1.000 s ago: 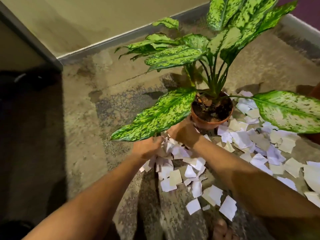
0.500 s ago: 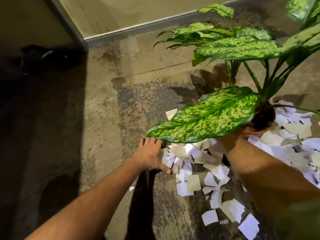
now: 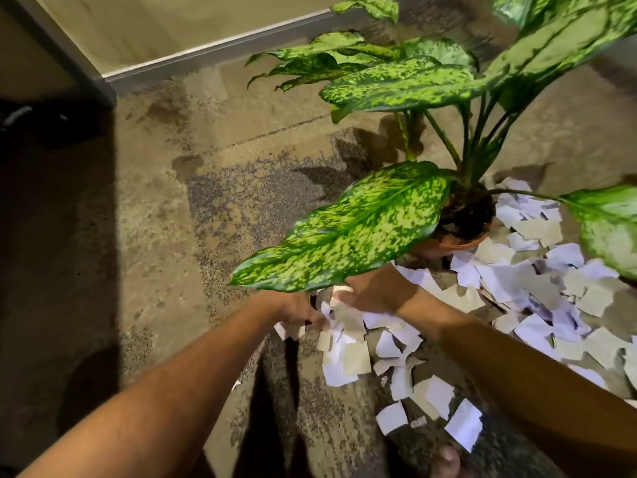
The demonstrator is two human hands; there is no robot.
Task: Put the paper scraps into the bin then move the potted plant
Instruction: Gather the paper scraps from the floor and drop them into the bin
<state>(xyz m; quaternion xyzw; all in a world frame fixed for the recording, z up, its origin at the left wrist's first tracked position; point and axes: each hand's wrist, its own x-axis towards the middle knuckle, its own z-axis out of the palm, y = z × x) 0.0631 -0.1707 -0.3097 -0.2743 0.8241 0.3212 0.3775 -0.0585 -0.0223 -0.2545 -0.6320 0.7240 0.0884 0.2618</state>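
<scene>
White and beige paper scraps [image 3: 524,288] lie scattered on the floor around a potted plant [image 3: 462,232] in a terracotta pot with big speckled green leaves. Under the lowest leaf [image 3: 348,229], my left hand [image 3: 293,310] and my right hand [image 3: 370,289] press together on a bunch of scraps [image 3: 339,320] at the pile's left edge. Both hands curl around the paper, and the leaf hides the fingertips. No bin is visible.
The floor is rough, stained concrete [image 3: 224,188]. A wall with a grey skirting [image 3: 213,53] runs along the back. A dark doorway or recess [image 3: 44,132] is at the left. My toes [image 3: 444,460] show at the bottom edge.
My left hand has gone from lying flat beside the pile to closing on scraps. My right hand has come out from under the leaf to meet it. The view has shifted slightly left.
</scene>
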